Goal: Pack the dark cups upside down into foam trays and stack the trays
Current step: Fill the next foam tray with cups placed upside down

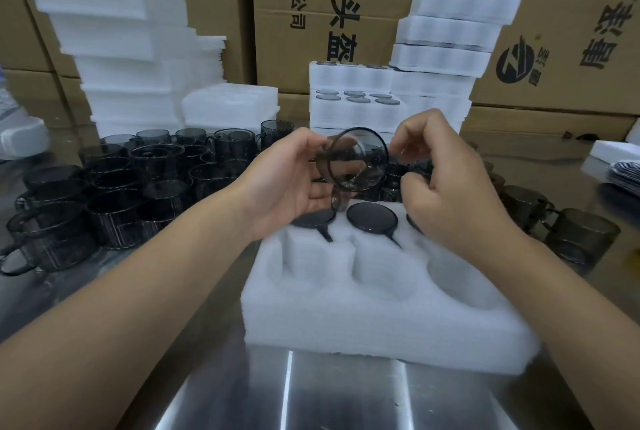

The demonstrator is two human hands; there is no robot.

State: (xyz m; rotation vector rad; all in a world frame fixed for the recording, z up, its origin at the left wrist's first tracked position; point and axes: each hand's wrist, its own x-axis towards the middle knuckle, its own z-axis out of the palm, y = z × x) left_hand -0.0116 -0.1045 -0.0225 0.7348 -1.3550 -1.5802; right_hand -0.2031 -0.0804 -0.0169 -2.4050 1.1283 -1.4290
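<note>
Dark cup [353,161] is held up over the foam tray [381,318], tilted so its open mouth faces the camera. Left hand [287,180] has its grip wrapped round the left side of it, and right hand [446,180] has its grip curled in, fingertips pinching the right edge. The tray's far row already holds upside-down cups [372,217], while the near pockets have none. Loose cups [121,180] crowd the metal surface [311,395] on the left, and filled trays [398,83] are stacked behind.
</note>
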